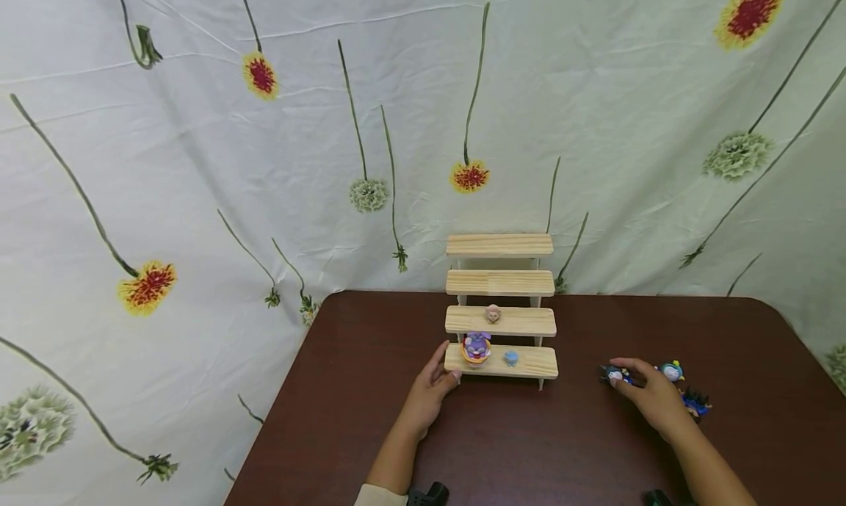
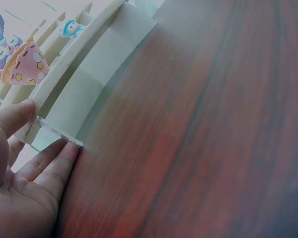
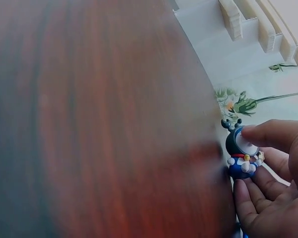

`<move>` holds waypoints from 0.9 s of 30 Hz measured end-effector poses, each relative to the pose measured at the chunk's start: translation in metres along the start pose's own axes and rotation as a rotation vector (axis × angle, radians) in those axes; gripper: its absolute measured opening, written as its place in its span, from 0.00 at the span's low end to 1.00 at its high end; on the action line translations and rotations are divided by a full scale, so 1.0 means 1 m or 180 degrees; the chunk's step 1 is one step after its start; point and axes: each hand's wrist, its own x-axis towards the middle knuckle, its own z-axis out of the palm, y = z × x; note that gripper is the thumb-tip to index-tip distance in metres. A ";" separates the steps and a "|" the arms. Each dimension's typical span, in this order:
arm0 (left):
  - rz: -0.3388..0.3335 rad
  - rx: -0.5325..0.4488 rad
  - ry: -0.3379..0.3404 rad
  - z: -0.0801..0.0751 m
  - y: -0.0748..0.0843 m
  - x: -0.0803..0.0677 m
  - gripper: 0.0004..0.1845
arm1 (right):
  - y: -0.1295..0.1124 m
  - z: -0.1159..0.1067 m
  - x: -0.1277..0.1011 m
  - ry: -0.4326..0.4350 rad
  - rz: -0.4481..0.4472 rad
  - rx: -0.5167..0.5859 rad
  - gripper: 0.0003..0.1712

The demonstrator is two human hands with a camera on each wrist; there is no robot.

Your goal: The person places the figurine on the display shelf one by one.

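Observation:
My left hand holds the left end of the lowest step of a wooden tiered display stand; its thumb is against the plank and fingers touch the clear side support. On that step sit a purple-eared figurine in a pink cup and a small light-blue figurine. A small pinkish figurine stands one step up. To the right of the stand, my right hand pinches a dark-blue figurine with a white face, low at the tabletop.
Beside my right hand lie a teal-and-yellow figurine and a dark-haired figurine in blue. The dark brown table meets a white flower-printed cloth behind the stand. The two upper steps rise towards the cloth.

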 end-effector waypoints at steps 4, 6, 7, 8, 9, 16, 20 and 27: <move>-0.0003 0.0008 -0.0009 0.000 0.000 -0.001 0.38 | 0.000 0.000 -0.001 -0.0017 0.0018 0.0043 0.28; 0.0033 -0.0010 -0.0035 0.000 0.000 -0.001 0.38 | 0.000 -0.001 -0.001 -0.0022 0.0036 0.0076 0.29; 0.0037 -0.0018 -0.0046 0.000 0.000 -0.001 0.38 | 0.000 -0.001 -0.001 -0.0025 0.0047 0.0093 0.30; 0.0046 -0.0018 -0.0057 0.000 0.000 -0.001 0.38 | 0.000 -0.001 -0.001 -0.0025 0.0056 0.0106 0.30; 0.0057 -0.0021 -0.0067 0.000 0.000 -0.001 0.38 | -0.001 -0.002 -0.001 -0.0023 0.0070 0.0130 0.31; 0.0088 -0.0041 -0.0091 0.000 0.002 -0.003 0.38 | -0.004 -0.004 -0.002 -0.0062 0.0100 0.0230 0.34; 0.0062 -0.0019 -0.0073 0.000 0.002 -0.002 0.38 | -0.005 -0.004 -0.001 -0.0014 0.0077 0.0225 0.33; 0.0050 -0.0006 -0.0059 -0.001 0.000 -0.001 0.39 | -0.007 -0.003 0.000 0.0044 0.0044 0.0246 0.32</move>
